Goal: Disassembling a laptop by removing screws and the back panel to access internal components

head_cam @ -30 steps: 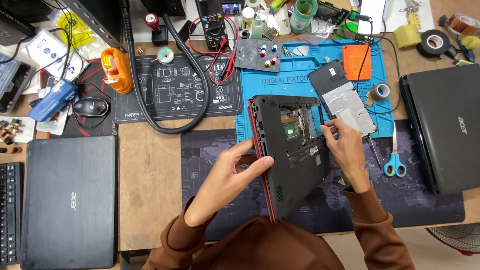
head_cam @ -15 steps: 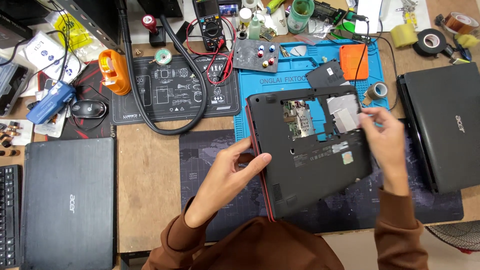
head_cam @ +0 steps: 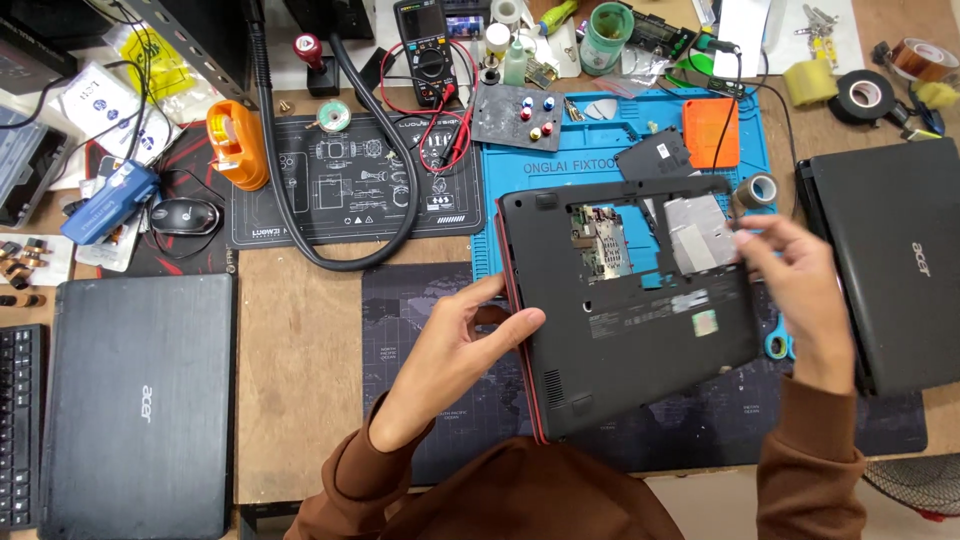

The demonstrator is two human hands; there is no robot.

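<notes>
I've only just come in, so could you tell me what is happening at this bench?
A person in brown sleeves has a black laptop lying upside down across a blue work mat. The left hand grips its red-trimmed left edge, while the right hand is at the right edge beside an opened compartment where a circuit board shows. A small black cover panel lies loose on the mat. Two more closed laptops sit at either side.
</notes>
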